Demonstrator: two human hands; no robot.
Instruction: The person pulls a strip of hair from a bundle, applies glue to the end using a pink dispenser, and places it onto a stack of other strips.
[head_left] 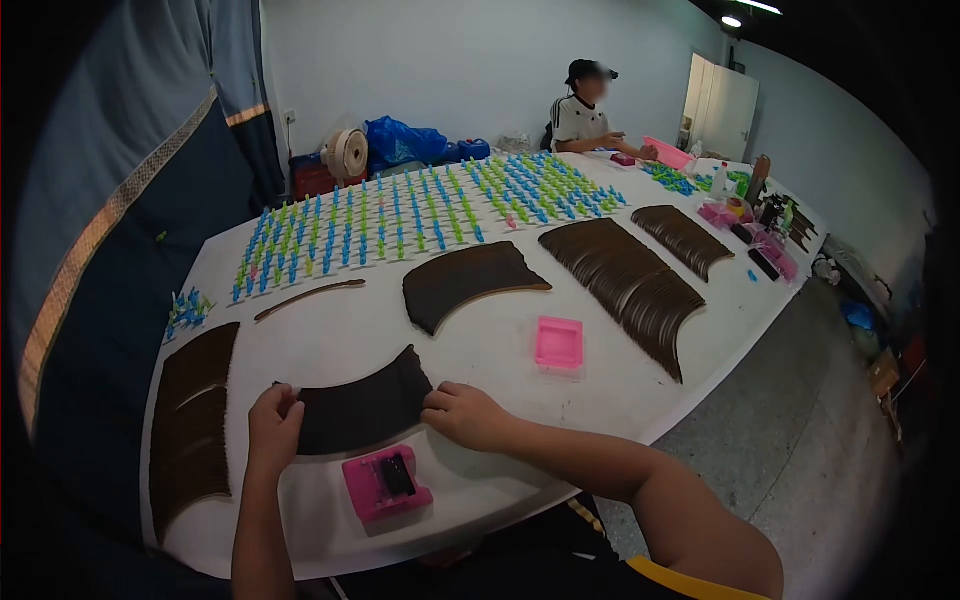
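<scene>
A curved dark-brown row of thin strips [360, 408] lies on the white table in front of me. At its left end, my left hand [275, 425] is closed with thumb and fingers pinching the edge. My right hand [465, 413] grips the opposite end with bent fingers. Just below the row is a pink holder [388, 483] with a small black block [397, 475] in it. Beyond my hands sits another dark curved row [468, 283], and a single slim curved strip [310, 297] lies to its left.
More dark strips [195, 420] are laid at the left edge and others [630, 280] at the right. A pink square tray [559, 343] stands right of centre. Blue and green clips [400, 215] line the back. A person [588, 115] sits at the far side.
</scene>
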